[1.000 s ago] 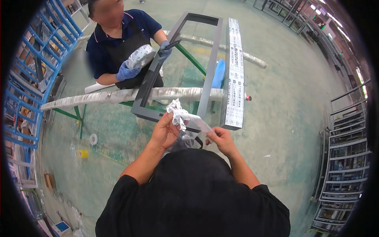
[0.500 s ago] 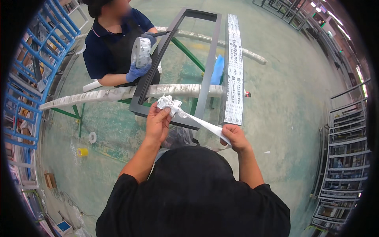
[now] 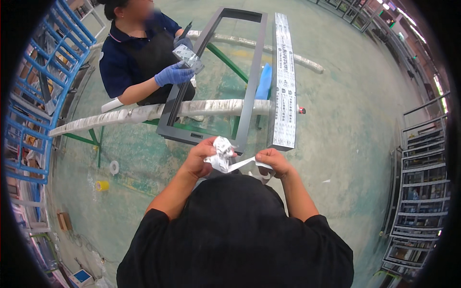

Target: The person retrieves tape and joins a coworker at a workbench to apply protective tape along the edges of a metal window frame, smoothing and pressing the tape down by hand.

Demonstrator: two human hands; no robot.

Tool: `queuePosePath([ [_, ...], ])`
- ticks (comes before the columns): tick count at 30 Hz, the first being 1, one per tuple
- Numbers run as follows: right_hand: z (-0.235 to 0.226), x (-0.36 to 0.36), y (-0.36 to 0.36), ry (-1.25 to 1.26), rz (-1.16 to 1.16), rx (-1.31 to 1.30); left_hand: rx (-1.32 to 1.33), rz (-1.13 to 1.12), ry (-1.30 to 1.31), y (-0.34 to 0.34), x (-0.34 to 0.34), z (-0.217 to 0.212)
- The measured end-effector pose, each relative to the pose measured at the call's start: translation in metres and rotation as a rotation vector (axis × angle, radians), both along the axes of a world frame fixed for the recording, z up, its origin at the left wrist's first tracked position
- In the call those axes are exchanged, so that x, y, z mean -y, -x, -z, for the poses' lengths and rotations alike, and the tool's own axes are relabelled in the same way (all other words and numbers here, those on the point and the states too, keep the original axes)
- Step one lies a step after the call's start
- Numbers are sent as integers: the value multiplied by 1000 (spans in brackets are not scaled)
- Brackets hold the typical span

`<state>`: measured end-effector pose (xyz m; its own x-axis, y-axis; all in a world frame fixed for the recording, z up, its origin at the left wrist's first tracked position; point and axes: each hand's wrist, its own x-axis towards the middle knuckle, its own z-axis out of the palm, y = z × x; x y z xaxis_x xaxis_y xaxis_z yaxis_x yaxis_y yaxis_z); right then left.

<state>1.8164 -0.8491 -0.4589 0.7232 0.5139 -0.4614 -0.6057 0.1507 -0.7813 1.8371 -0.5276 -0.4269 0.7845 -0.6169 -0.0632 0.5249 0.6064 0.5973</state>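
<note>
My left hand [image 3: 199, 156] is closed on a crumpled wad of white film [image 3: 222, 152] with printing on it. From the wad a twisted strip runs across to my right hand [image 3: 274, 162], whose thumb and fingers pinch it; a loose end curls below those fingers. Both hands are just in front of the near end of a dark grey rectangular frame [image 3: 253, 91], which rests on wrapped supports. To the right of it lies a long bar [image 3: 285, 86] covered in printed white film.
Across the frame, a co-worker in blue gloves holds a roll of printed film [image 3: 188, 56]. Padded rails [image 3: 144, 113] on green legs bear the frame. Tape rolls, one yellow [image 3: 102, 186], lie on the floor at left. A blue rack [image 3: 29, 125] and grey racks [image 3: 420, 192] flank the area.
My hands have come closer together and nearer to my body, so the stretched strip is now shorter and slacker. The co-worker's film roll has tilted and moved right over the frame's edge.
</note>
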Motion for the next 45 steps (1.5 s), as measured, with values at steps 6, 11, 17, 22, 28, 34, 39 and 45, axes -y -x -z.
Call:
queuePosePath([
  [6, -34, -11, -21, 116, 65, 112, 266, 198, -460, 0, 12, -12],
  [11, -75, -13, -26, 386, 6, 368, 313, -117, -639, 4, 34, 8],
  [17, -93, -35, 4, 518, -99, 714, 482, -343, -962, 11, 38, 17],
  [22, -90, -45, 20, 561, -153, 709, 271, -463, -877, 8, 39, 14],
  [28, -75, -38, 26, 772, -136, 917, 217, -496, -520, 5, 43, 16],
  [34, -75, -30, 34, 638, -15, 658, 118, -147, -351, 5, 34, 7],
  [39, -73, -29, 40, 710, 50, 706, -14, -253, -355, 8, 36, 11],
  [45, -75, -39, 40, 713, 40, 934, -69, -424, -298, 10, 45, 6],
])
